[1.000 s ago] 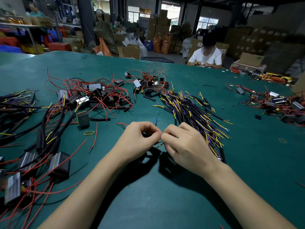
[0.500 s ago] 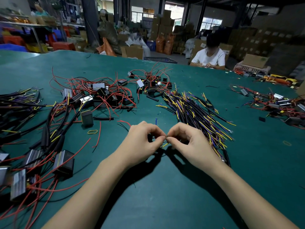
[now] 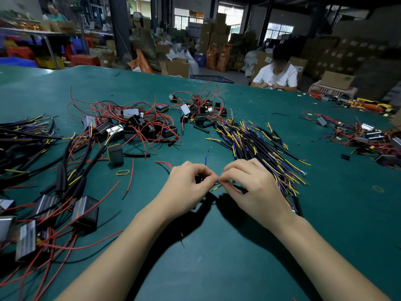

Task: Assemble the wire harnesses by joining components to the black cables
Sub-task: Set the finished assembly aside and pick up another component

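Note:
My left hand (image 3: 188,187) and my right hand (image 3: 255,187) meet fingertip to fingertip just above the green table (image 3: 217,246). Both pinch the thin wire ends of one black cable (image 3: 238,188). A yellow lead (image 3: 217,188) pokes out below the fingertips and a blue lead (image 3: 206,159) sticks up behind them. The joint itself is hidden by my fingers. Right behind my right hand lies a pile of black cables (image 3: 258,142) with yellow and blue leads.
Black box components with red wires (image 3: 138,124) lie heaped at centre left. Finished harnesses with grey boxes (image 3: 84,210) lie at the near left. More parts (image 3: 366,135) sit at the right. A person in a white shirt (image 3: 276,74) works at the far edge.
My fingertips have closed tighter together on the wire ends and shifted slightly right. The piles on the table have not moved.

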{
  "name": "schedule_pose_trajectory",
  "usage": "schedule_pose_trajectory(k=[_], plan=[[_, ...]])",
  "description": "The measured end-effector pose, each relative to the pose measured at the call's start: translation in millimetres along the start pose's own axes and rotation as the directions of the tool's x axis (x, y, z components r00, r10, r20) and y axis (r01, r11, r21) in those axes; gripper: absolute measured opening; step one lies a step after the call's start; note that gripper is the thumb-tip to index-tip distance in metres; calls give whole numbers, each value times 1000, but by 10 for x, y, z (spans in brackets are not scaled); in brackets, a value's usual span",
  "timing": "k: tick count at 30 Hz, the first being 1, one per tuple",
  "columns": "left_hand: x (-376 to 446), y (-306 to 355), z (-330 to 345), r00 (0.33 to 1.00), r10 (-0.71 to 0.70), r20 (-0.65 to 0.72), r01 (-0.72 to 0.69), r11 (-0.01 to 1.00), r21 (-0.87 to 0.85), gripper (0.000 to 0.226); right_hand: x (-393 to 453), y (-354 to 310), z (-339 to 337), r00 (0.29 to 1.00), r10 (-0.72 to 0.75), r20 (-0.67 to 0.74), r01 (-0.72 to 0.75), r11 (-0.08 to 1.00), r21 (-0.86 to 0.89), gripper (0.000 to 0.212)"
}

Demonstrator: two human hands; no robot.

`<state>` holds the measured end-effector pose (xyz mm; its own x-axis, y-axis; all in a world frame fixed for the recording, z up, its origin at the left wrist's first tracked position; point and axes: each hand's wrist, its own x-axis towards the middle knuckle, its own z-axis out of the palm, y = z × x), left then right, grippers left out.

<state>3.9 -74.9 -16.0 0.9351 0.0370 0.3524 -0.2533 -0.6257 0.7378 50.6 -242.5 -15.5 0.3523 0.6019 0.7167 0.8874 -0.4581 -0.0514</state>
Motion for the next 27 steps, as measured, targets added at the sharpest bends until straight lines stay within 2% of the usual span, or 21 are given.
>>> schedule_pose_trajectory(k=[1,2,4,5,6,8,15,18,21,23,27], plan=[[-3,5,4,1000,-12,-7,11,1000,-19,18,-4,-4,-5,997,79,23,-81,991,103,4],[-4,14,3,1000,-20,-18,20,999,-46,18,-5,-7,-20,974,215,66,-225,937,269,2],[-8,31,-8,999,-20,-47,16,996,-83,20,5,-25,-40,851,469,235,-511,637,578,3],[-10,36,-13,998,-3,-63,-2,997,-74,21,9,-26,-42,791,530,305,-580,491,649,5],[-13,41,-14,997,24,-77,-28,998,-50,21,11,-14,-38,754,561,342,-613,413,673,9],[-19,42,-5,991,84,-101,-84,996,4,15,20,-4,-33,726,573,380,-648,384,658,13],[-61,33,38,961,255,-109,-233,956,180,5,37,13,-45,692,563,452,-696,355,624,6],[-73,50,43,958,269,-100,-243,946,214,8,37,21,-35,701,561,441,-695,396,600,6],[-77,56,39,964,254,-83,-227,941,251,7,39,11,-11,718,558,416,-689,486,538,8],[-79,65,50,970,229,-85,-201,945,260,9,43,1,-26,772,523,361,-636,629,447,12],[-72,70,93,985,143,-92,-122,971,207,14,17,-48,-53,909,319,267,-361,924,126,6]])
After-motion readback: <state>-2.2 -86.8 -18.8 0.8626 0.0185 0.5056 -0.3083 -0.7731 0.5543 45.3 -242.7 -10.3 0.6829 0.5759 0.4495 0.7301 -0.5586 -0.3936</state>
